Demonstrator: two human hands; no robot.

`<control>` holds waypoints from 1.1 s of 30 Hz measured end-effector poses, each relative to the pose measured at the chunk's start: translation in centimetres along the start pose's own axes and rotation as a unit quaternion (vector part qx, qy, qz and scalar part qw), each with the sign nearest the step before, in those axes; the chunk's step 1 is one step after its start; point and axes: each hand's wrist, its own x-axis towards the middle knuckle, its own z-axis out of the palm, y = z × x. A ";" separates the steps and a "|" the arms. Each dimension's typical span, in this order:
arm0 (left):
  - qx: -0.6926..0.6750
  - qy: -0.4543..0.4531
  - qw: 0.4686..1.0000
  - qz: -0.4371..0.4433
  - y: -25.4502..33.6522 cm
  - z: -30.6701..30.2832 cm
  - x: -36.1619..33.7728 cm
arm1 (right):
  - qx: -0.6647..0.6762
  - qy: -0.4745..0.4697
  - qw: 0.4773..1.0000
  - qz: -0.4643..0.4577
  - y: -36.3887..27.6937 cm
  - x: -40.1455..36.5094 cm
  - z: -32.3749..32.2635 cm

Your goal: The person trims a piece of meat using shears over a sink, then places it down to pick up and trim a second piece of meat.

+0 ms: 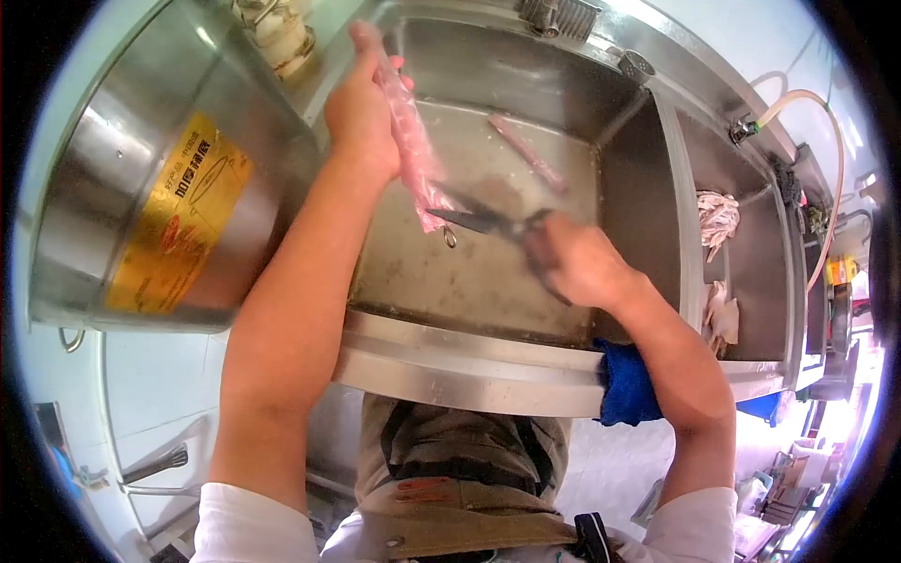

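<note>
My left hand (361,117) is closed around the upper part of a long pink package in clear plastic (410,141), which hangs down over the sink. In my right hand (587,258), slightly blurred, is a pair of black scissors (488,220). Their blades are spread and point left, overlapping the lower end of the package. A small metal ring (450,238) shows just below that end. On the floor of the steel sink (450,291), beyond the scissors, lies a thin pink strip (527,155).
A large steel bucket (84,216) with a yellow label stands at the left. The right basin (751,300) holds pale pieces of food (718,220). Blue cloth (629,383) hangs over the front rim by my right arm. A hose (826,122) curves from the tap.
</note>
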 end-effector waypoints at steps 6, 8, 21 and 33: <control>-0.042 0.003 0.999 0.016 0.0 -0.1 0.1 | -0.115 0.001 0.993 0.000 -0.2 0.2 -0.4; -0.056 -0.006 0.998 0.018 0.1 -0.1 -0.1 | -0.124 0.021 0.992 -0.019 0.0 0.1 0.0; -0.124 -0.132 0.983 -0.006 0.2 -1.0 0.0 | 0.025 0.068 0.996 -0.053 0.6 0.0 1.0; -0.081 -0.181 0.979 -0.052 0.4 0.3 -1.8 | 0.028 0.121 0.990 -0.065 1.4 0.1 0.4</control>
